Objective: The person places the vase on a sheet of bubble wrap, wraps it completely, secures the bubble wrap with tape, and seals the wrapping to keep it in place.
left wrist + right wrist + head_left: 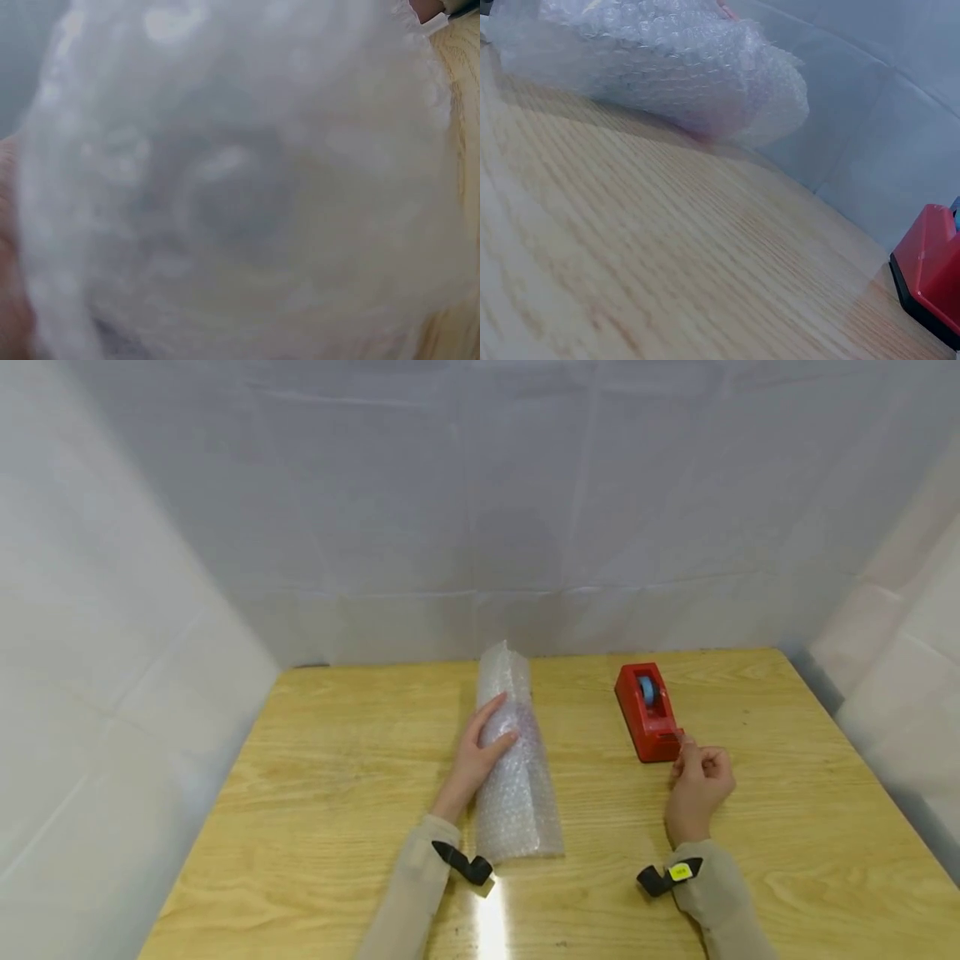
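A roll of bubble wrap [525, 793] lies lengthwise on the table, with a faint purplish tint showing through near its middle. My left hand [480, 747] holds it from the left side, thumb and forefinger spread over the top; the other fingers are hidden. Blurred bubble wrap [240, 195] fills most of the left wrist view. To the right stands a red tape dispenser [647, 718] with a blue-cored roll of tape [647, 690]. At its front end my right hand [699, 785] pinches the clear tape's end between thumb and forefinger.
Everything stands on a wood-grain table [337, 793]. Pale sheeting [375, 527] hangs behind the table's back edge and along both sides. In the right wrist view, the dispenser's red body [930, 270] shows at the right edge.
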`<state>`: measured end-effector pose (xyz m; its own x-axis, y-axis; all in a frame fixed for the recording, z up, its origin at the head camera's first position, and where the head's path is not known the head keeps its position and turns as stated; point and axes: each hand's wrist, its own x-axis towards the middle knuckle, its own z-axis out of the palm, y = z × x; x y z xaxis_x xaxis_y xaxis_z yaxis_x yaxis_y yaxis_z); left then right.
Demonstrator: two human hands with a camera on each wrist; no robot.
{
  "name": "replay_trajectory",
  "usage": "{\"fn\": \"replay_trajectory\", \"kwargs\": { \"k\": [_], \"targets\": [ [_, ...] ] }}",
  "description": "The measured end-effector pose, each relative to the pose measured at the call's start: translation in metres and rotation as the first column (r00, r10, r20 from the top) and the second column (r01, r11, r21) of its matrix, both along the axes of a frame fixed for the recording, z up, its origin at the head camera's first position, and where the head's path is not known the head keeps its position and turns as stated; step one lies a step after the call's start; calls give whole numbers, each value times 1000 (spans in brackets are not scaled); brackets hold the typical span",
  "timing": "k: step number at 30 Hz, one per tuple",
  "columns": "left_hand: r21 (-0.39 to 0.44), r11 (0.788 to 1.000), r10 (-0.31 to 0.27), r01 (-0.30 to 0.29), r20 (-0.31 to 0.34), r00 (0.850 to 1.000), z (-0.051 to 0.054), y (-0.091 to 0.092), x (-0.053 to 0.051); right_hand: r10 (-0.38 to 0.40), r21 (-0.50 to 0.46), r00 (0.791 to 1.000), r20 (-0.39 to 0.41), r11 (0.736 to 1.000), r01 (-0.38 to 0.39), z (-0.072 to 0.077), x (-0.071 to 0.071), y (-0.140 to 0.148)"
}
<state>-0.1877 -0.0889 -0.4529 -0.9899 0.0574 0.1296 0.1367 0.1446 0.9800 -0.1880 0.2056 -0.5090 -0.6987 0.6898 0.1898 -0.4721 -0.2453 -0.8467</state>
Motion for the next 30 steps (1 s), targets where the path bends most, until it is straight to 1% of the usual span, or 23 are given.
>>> {"fn": "replay_trajectory", "kwargs": {
  "k": [3, 6, 9, 13, 19, 22, 24, 30],
  "targets": [
    [-1, 1000, -9, 9, 5, 1000, 0, -2, -1, 16, 13, 999, 46, 1000, -17, 2, -4, 4],
    [0, 1000, -16, 16, 8, 1000, 1, -3, -1, 65, 65, 994, 84, 995, -70, 1, -9, 11],
    [-2, 1000, -20, 20, 11, 1000, 0, -4, 0, 153, 109, 981, 123, 980, -166, 0, -11, 17],
    [-11, 1000, -25, 25, 7, 1000, 0, -4, 1, 252, 136, 953, 172, 952, -276, -1, -11, 19],
    [-21, 999, -32, 32, 9, 999, 0, -4, 2, 283, 172, 931, 229, 930, -325, 2, -9, 17],
    [-21, 999, -27, 27, 16, 1000, 0, -4, 2, 293, 163, 929, 224, 929, -332, 3, -9, 17],
    [-19, 1000, -19, 20, 17, 1000, 1, -3, 2, 295, 159, 933, 205, 931, -330, 2, -9, 17],
    [-15, 1000, -13, 14, 13, 1000, 1, -2, 2, 309, 115, 946, 99, 941, -319, 0, -9, 19]
  ]
}}
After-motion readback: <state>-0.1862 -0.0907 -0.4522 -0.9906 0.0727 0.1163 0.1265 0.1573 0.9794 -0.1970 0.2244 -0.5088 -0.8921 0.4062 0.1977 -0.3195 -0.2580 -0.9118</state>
